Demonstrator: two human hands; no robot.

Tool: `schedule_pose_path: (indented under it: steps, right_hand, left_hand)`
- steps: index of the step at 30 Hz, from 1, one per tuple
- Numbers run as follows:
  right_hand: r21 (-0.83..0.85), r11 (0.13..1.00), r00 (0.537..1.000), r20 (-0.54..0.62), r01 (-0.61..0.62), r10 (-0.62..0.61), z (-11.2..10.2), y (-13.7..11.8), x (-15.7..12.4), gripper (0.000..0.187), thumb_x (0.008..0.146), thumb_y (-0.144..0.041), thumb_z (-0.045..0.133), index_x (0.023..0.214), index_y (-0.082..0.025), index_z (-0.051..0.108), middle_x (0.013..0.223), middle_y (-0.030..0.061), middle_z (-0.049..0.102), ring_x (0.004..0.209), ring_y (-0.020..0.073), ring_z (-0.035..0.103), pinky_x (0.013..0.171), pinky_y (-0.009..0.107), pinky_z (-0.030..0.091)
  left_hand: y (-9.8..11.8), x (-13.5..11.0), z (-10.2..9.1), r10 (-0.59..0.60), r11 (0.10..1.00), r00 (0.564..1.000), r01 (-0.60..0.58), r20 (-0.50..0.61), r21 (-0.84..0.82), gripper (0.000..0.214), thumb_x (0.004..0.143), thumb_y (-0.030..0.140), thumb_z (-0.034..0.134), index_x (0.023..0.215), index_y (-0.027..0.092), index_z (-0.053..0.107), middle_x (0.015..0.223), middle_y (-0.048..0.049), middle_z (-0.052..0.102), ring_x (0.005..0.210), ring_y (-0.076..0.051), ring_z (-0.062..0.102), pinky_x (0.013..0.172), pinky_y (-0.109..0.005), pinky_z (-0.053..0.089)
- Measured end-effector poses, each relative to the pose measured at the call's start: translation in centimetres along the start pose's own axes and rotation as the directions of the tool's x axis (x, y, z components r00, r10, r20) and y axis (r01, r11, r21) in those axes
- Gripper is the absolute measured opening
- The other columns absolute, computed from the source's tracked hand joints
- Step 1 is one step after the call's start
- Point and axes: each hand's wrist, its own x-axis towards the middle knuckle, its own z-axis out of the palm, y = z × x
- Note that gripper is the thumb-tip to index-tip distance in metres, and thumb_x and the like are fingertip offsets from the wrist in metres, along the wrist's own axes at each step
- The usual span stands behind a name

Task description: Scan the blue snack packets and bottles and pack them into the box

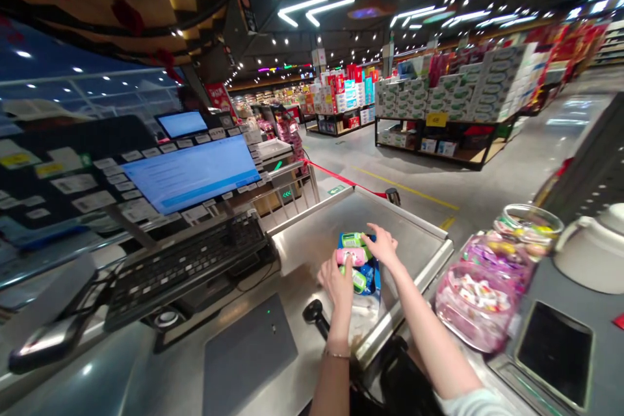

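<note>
**At the steel checkout bench (404, 250)**

The left hand (336, 286) touches a green container (358, 280) beside a pink container (351, 256). The right hand (383, 246) spreads just over a second green container (353, 240), all on a blue package (371, 271), near a handheld scanner (316, 315).

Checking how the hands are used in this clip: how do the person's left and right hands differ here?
The left hand wears a thin bracelet at its wrist; the right hand shows none. The left hand sits on the near side of the small pink and green packs, while the right hand is further forward, at their right. Both are bare, over the same pile on the steel checkout counter.
</note>
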Motion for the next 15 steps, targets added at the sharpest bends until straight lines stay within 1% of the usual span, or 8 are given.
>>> schedule_pose_path:
  steps: [3,4,6,8,9,10,12,15]
  right_hand:
    - [0.022,1.000,1.000,-0.019,0.020,-0.019,0.0,0.0,-1.9,0.047,0.085,-0.041,0.047,0.129,-0.024,0.052,0.129,0.0087,0.057,0.119,0.0283,0.048,0.096,0.045,0.034]
    - [0.036,0.999,0.999,-0.040,0.034,-0.033,0.1,-0.1,-2.6,0.047,0.085,-0.040,0.046,0.129,-0.024,0.052,0.129,0.0087,0.057,0.120,0.0278,0.048,0.096,0.044,0.033]
    - [0.075,0.993,0.991,-0.108,0.089,-0.080,0.2,-0.5,-4.2,0.044,0.087,-0.040,0.044,0.127,-0.023,0.052,0.128,0.0082,0.058,0.119,0.0263,0.048,0.096,0.042,0.032]
    - [0.106,0.977,0.972,-0.170,0.184,-0.165,0.2,-1.0,-5.8,0.038,0.090,-0.040,0.041,0.122,-0.024,0.056,0.125,0.0068,0.060,0.118,0.0241,0.049,0.097,0.040,0.030]
    - [0.108,0.965,0.960,-0.175,0.241,-0.220,0.2,-1.3,-6.5,0.036,0.091,-0.040,0.041,0.120,-0.025,0.057,0.124,0.0059,0.062,0.118,0.0231,0.049,0.098,0.039,0.029]
    - [0.104,0.951,0.948,-0.166,0.290,-0.271,0.1,-1.4,-7.2,0.035,0.092,-0.040,0.041,0.119,-0.026,0.058,0.123,0.0052,0.062,0.118,0.0224,0.049,0.098,0.039,0.028]
    - [0.085,0.935,0.935,-0.124,0.343,-0.332,-0.1,-1.4,-8.1,0.035,0.092,-0.040,0.043,0.121,-0.028,0.057,0.123,0.0050,0.063,0.117,0.0221,0.051,0.097,0.038,0.027]
    - [0.074,0.940,0.942,-0.066,0.334,-0.330,-0.4,-0.5,-8.7,0.039,0.092,-0.038,0.045,0.128,-0.026,0.051,0.122,0.0072,0.064,0.109,0.0225,0.057,0.095,0.039,0.029]
  left_hand:
    - [-0.7,-0.8,0.3,-0.035,0.994,0.999,0.037,-0.022,0.100,0.034,0.092,0.042,0.043,0.099,0.019,0.066,0.105,-0.0111,0.067,0.110,-0.028,0.054,0.098,-0.047,0.033]
    - [-0.9,-0.9,0.4,-0.051,0.994,0.998,0.053,-0.026,0.095,0.034,0.093,0.041,0.041,0.101,0.018,0.065,0.106,-0.0109,0.067,0.109,-0.027,0.054,0.097,-0.046,0.033]
    - [-0.9,-1.1,0.6,-0.045,0.997,0.998,0.047,-0.041,0.059,0.036,0.093,0.039,0.040,0.113,0.018,0.060,0.112,-0.0116,0.065,0.110,-0.026,0.055,0.097,-0.044,0.034]
    - [-0.8,-1.1,0.7,0.038,0.999,0.998,-0.038,-0.042,0.015,0.038,0.094,0.036,0.037,0.123,0.018,0.055,0.120,-0.0121,0.062,0.115,-0.024,0.053,0.100,-0.042,0.034]
    - [-0.7,-1.0,0.8,0.091,0.996,0.995,-0.091,-0.033,-0.003,0.038,0.095,0.034,0.035,0.125,0.018,0.054,0.122,-0.0118,0.061,0.117,-0.023,0.052,0.101,-0.041,0.033]
    - [-0.6,-0.9,0.9,0.132,0.991,0.991,-0.133,-0.019,-0.017,0.039,0.096,0.031,0.033,0.125,0.018,0.055,0.121,-0.0114,0.062,0.117,-0.023,0.052,0.102,-0.040,0.033]
    - [-0.7,-0.8,1.0,0.163,0.986,0.987,-0.162,0.016,-0.033,0.038,0.096,0.028,0.031,0.119,0.018,0.059,0.117,-0.0106,0.064,0.114,-0.023,0.053,0.102,-0.041,0.034]
    - [-1.3,-1.2,0.8,0.133,0.990,0.991,-0.131,0.032,-0.053,0.037,0.096,0.029,0.031,0.110,0.018,0.064,0.114,-0.0107,0.064,0.114,-0.024,0.054,0.102,-0.043,0.036]
